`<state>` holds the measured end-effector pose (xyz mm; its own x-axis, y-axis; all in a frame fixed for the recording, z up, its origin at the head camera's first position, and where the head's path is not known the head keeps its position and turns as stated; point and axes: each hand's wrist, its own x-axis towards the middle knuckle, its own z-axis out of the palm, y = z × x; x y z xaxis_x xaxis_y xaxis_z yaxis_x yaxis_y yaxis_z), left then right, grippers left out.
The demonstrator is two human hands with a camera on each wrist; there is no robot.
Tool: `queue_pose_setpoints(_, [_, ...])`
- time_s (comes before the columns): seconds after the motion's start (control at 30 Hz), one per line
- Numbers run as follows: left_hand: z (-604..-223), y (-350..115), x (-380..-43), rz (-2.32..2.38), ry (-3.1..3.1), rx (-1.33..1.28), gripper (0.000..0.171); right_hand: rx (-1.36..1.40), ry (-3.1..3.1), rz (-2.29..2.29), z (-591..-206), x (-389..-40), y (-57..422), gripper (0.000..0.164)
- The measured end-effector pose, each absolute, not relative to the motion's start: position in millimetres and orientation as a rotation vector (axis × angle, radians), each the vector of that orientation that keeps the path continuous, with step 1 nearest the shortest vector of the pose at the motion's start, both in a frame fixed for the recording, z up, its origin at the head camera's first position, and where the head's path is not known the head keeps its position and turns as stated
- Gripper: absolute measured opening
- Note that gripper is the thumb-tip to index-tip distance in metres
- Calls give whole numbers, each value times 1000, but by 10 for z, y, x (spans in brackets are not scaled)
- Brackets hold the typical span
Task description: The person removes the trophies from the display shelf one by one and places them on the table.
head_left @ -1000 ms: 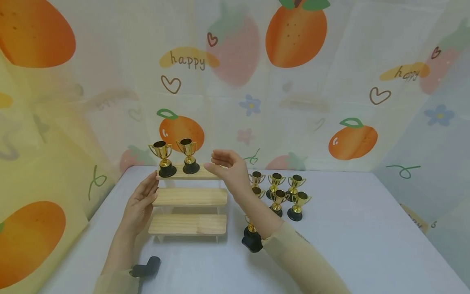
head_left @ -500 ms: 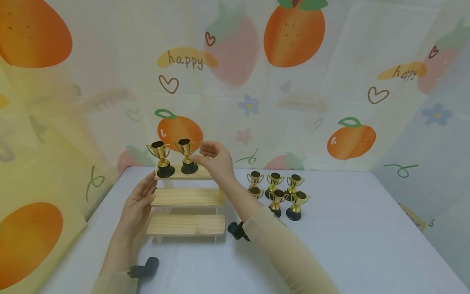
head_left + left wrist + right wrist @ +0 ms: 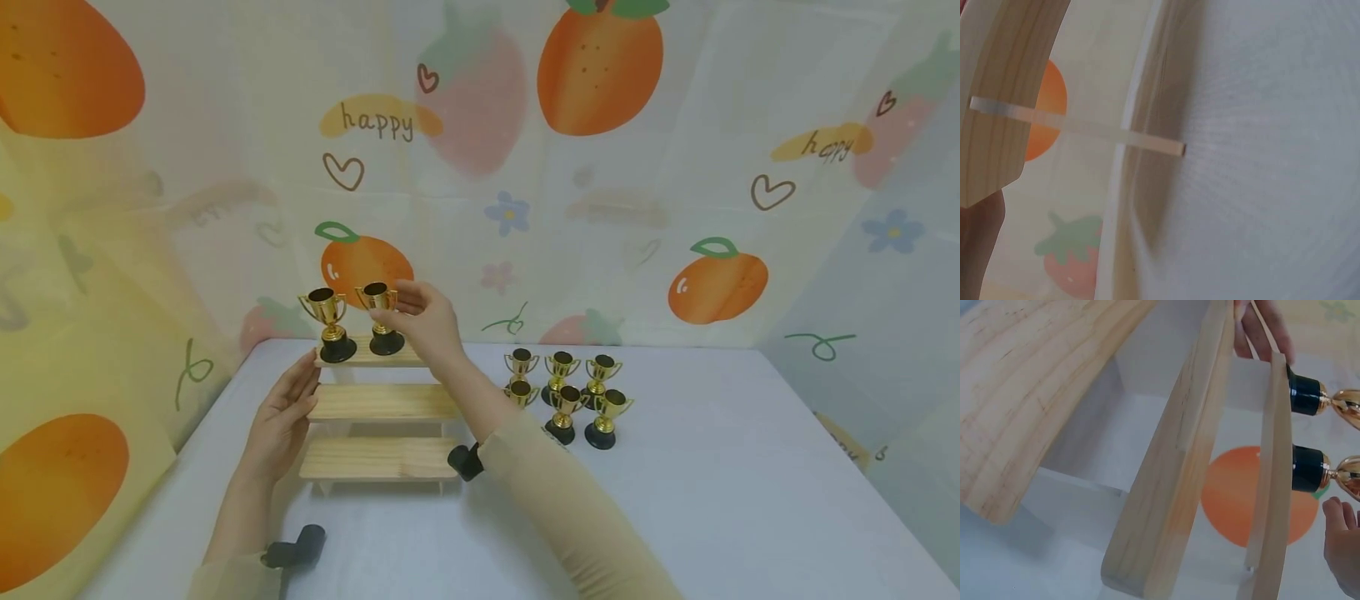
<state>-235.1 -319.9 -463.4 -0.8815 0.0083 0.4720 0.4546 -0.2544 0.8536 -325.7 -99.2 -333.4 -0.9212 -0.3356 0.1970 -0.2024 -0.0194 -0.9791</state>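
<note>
Two small gold trophies with black bases stand upright on the top board of a three-tier wooden display stand point(image 3: 382, 403). My left hand point(image 3: 281, 417) rests against the stand's left end, its fingers extended along the ends of the top and middle boards. In the right wrist view its fingers point(image 3: 1263, 331) show behind the boards. My right hand point(image 3: 427, 325) reaches to the right-hand trophy point(image 3: 386, 342), thumb overlapping the stem in the head view. The right wrist view shows its thumb and fingers just beside that cup. The other trophy point(image 3: 337, 348) stands left of it.
Several similar trophies point(image 3: 567, 404) stand grouped on the white table point(image 3: 720, 475), right of the stand. A patterned cloth backdrop point(image 3: 600, 183) rises behind the table. The stand's lower two tiers face the front, and the right forearm point(image 3: 487, 400) crosses their right end.
My right hand has moved left, from the top board's right end to the right-hand trophy. My left hand stays at the stand's left end, and both trophies on top keep their places.
</note>
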Motion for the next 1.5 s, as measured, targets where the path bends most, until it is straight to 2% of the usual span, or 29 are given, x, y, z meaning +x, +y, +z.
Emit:
queue_pose_setpoints(0.23, [-4648,-3222,-2349,-2188,-1757,-524,57,-554,2169,-2071,-3322,-3243,-1058,55])
queue_pose_setpoints(0.7, [-4636,-3204,-2349,-2202,-1729,-524,57,-546,2239,-2077,-3334,-3270,-1118,45])
queue_pose_setpoints(1.5, [-4626,-3204,-2337,-2207,-1734,-495,57,-537,2331,-2000,-3325,-3240,-1192,46])
